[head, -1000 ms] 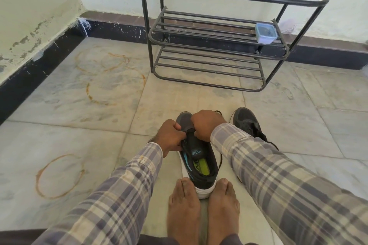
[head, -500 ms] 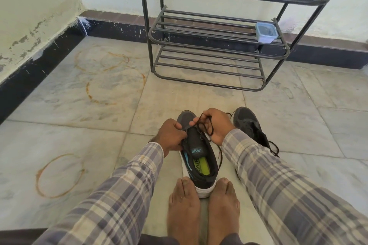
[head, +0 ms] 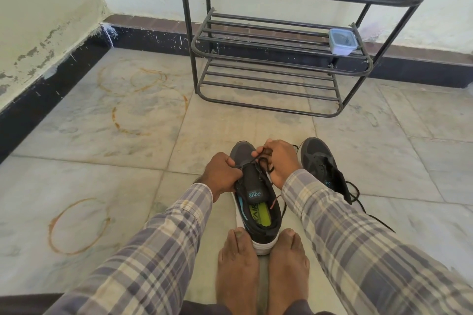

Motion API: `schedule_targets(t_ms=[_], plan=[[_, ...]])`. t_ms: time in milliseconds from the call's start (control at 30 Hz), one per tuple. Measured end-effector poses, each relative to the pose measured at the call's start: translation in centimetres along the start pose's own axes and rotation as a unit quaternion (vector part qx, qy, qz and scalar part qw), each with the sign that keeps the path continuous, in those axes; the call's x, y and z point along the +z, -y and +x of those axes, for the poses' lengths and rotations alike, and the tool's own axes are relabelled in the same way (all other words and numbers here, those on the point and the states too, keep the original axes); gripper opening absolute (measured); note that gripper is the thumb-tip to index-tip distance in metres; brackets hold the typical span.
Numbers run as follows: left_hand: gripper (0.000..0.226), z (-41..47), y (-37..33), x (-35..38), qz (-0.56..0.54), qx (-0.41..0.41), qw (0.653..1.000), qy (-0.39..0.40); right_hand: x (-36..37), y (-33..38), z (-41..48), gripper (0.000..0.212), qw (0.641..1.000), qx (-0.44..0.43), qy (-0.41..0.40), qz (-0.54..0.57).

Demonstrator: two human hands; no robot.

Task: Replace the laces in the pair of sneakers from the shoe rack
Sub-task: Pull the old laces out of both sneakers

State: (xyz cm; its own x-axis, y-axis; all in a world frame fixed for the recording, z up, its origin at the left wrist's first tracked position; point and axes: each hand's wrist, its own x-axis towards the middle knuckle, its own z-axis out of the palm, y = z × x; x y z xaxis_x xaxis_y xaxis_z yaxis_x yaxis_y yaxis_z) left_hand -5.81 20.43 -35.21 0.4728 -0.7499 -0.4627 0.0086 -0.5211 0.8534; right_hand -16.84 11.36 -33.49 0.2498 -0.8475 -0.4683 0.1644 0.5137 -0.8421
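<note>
Right hand (head: 277, 161) pinches black lace (head: 265, 164) above sneaker (head: 256, 202); left hand (head: 221, 174) grips sneaker's side, heel between bare feet (head: 238, 263).

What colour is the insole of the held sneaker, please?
Bright lime green insole, clearest in the head view.

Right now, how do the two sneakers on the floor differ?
The near sneaker is braced between the bare feet with the left hand and right hand on it, working its black lace; the far sneaker lies untouched beside it. The near sneaker's green insole shows; the far one's doesn't. Both are dark grey.
</note>
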Motion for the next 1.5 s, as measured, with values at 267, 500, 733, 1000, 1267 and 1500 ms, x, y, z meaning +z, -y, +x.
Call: schedule_targets(t_ms=[267, 500, 733, 1000, 1267, 1500], plan=[[0.008, 0.2, 0.0, 0.5, 0.048, -0.02, 0.997, -0.05, 0.0, -1.0, 0.6, 0.02, 0.998, 0.0, -0.047, 0.045], [0.033, -0.7, -0.6, 1.6, 0.163, 0.01, 0.985, -0.062, -0.5, -0.9, 0.2, 0.014, 0.998, 0.021, -0.022, 0.06], [0.013, -1.0, 0.4, 1.9, 0.159, 0.036, 0.983, -0.086, -0.8, -1.4, 0.8, 0.022, 0.994, 0.048, -0.052, 0.079], [0.04, -1.2, 0.8, 2.2, 0.156, 0.028, 0.98, -0.12, -1.5, -0.6, 0.7, 0.019, 0.994, 0.041, -0.063, 0.074], [0.033, -1.2, 0.6, 1.8, 0.174, 0.028, 0.98, -0.094, -2.1, 4.8, 1.2, 0.009, 0.993, -0.072, -0.063, -0.068], [0.026, -0.8, -0.4, 1.3, 0.26, 0.063, 0.959, -0.099, -2.8, 5.7, 2.3, 0.017, 0.925, -0.196, -0.098, -0.311]])
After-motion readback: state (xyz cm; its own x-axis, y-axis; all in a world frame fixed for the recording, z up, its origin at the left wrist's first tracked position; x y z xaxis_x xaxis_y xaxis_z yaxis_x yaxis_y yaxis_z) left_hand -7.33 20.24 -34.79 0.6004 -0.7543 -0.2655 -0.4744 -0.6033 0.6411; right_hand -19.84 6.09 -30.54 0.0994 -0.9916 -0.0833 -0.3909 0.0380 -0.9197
